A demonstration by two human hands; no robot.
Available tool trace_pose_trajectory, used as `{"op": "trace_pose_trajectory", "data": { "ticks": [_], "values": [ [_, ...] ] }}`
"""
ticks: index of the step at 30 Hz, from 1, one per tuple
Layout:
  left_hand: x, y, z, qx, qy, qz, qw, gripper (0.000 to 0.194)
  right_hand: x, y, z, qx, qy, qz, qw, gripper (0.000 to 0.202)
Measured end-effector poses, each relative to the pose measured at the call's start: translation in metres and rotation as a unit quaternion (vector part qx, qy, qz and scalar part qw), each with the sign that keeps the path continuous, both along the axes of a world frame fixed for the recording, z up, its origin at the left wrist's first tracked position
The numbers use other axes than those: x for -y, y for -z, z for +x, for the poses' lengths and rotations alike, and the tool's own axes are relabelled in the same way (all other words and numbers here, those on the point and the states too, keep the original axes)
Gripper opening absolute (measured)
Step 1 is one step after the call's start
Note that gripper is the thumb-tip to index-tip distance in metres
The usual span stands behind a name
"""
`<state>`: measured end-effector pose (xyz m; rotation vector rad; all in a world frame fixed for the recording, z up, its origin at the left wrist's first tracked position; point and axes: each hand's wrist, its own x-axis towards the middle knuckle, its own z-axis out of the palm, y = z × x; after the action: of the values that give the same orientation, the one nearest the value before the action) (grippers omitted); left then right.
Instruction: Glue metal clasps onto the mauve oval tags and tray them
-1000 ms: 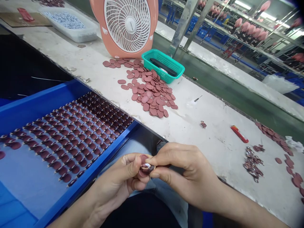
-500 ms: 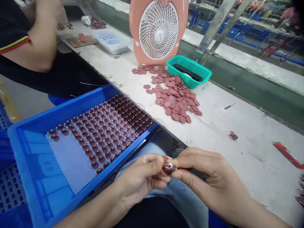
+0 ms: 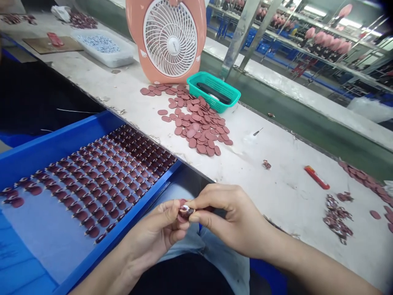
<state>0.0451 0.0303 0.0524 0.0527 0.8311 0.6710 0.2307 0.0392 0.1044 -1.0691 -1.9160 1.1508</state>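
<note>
At the near centre of the head view, the left hand (image 3: 158, 225) and right hand (image 3: 231, 217) converge, thumbs opposed to bent fingers. Far of both, a white bench (image 3: 245, 184) runs diagonally, carrying a pile of reddish discs (image 3: 199, 123), an orange fan (image 3: 173, 43) and a green basket (image 3: 225, 107). At near left, a blue tray (image 3: 24, 164) holds rows of assembled pieces (image 3: 101, 176). Racks with pink items (image 3: 328, 41) stand far right. Each grip is clamped on one dark-red piece (image 3: 186, 209), located between both sets of fingertips.
</note>
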Motion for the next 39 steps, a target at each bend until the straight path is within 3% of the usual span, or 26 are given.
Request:
{"op": "trace_pose_trajectory", "data": {
  "ticks": [10,14,16,18,20,22,25,31,35,37,39],
  "values": [
    [-0.003,0.011,0.0,0.051,0.048,0.047,0.996,0.029,0.004,0.0,0.01,0.012,-0.006,-0.013,1.0,0.014],
    [-0.006,0.018,-0.004,0.017,0.04,0.092,0.995,0.05,0.002,0.007,0.009,0.03,0.045,0.103,0.993,0.017],
    [-0.006,0.019,-0.003,-0.067,-0.036,0.117,0.99,0.048,0.001,0.015,0.006,0.08,0.119,0.229,0.963,0.015],
    [-0.006,0.017,0.001,-0.154,-0.11,0.165,0.968,0.036,0.0,0.026,0.0,0.144,0.193,0.355,0.903,0.015],
    [-0.007,0.013,0.006,-0.203,-0.131,0.228,0.943,0.032,0.001,0.036,-0.006,0.185,0.233,0.437,0.849,0.017],
    [-0.01,0.009,0.012,-0.219,-0.124,0.276,0.927,0.032,0.002,0.044,-0.012,0.195,0.248,0.472,0.823,0.022],
    [-0.016,0.005,0.016,-0.241,-0.115,0.301,0.915,0.029,0.003,0.05,-0.021,0.188,0.246,0.475,0.824,0.026],
    [-0.012,0.008,0.011,-0.294,-0.116,0.299,0.901,0.022,0.004,0.053,-0.037,0.167,0.227,0.428,0.859,0.027],
    [-0.013,0.019,-0.026,-0.398,-0.153,0.277,0.861,0.033,0.021,0.053,-0.049,0.16,0.159,0.481,0.847,0.019],
    [-0.016,0.025,-0.069,-0.477,-0.176,0.257,0.822,0.036,0.033,0.057,-0.049,0.158,0.189,0.492,0.835,0.012],
    [-0.021,0.031,-0.126,-0.577,-0.186,0.231,0.761,0.038,0.041,0.065,-0.043,0.161,0.23,0.479,0.831,0.014]
  ]
}}
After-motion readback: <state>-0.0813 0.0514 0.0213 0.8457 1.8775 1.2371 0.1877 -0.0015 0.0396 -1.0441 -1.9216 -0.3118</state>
